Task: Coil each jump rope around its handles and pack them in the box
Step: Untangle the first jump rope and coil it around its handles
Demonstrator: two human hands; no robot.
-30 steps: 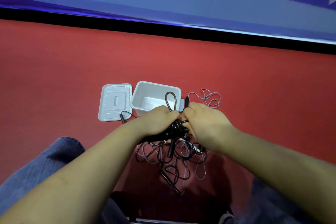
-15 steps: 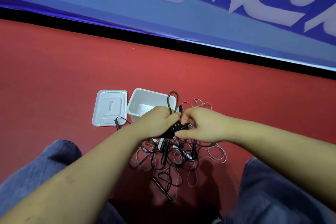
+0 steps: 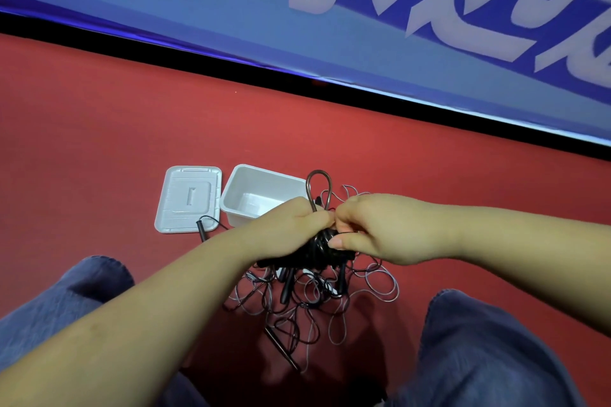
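Note:
My left hand [image 3: 291, 228] grips a black jump rope bundle [image 3: 322, 246], its cord coiled round the handles, with a brown loop [image 3: 319, 188] sticking up above my fingers. My right hand [image 3: 373, 228] pinches the cord at the bundle's top. Both hands hover above a tangled pile of loose ropes [image 3: 314, 294] with black handles on the red floor. The white box [image 3: 261, 196] stands open just behind my left hand, and nothing shows inside it. Part of the bundle is hidden by my fingers.
The box's white lid [image 3: 188, 198] lies flat to the box's left, with a black handle [image 3: 201, 231] at its near edge. My knees in blue jeans [image 3: 489, 347] frame the pile on both sides. A blue banner wall [image 3: 330, 26] runs along the back.
The view tilted up and the box slid left in frame. My right hand turned from covering the bundle to pinching the cord at its top. The left hand kept its hold.

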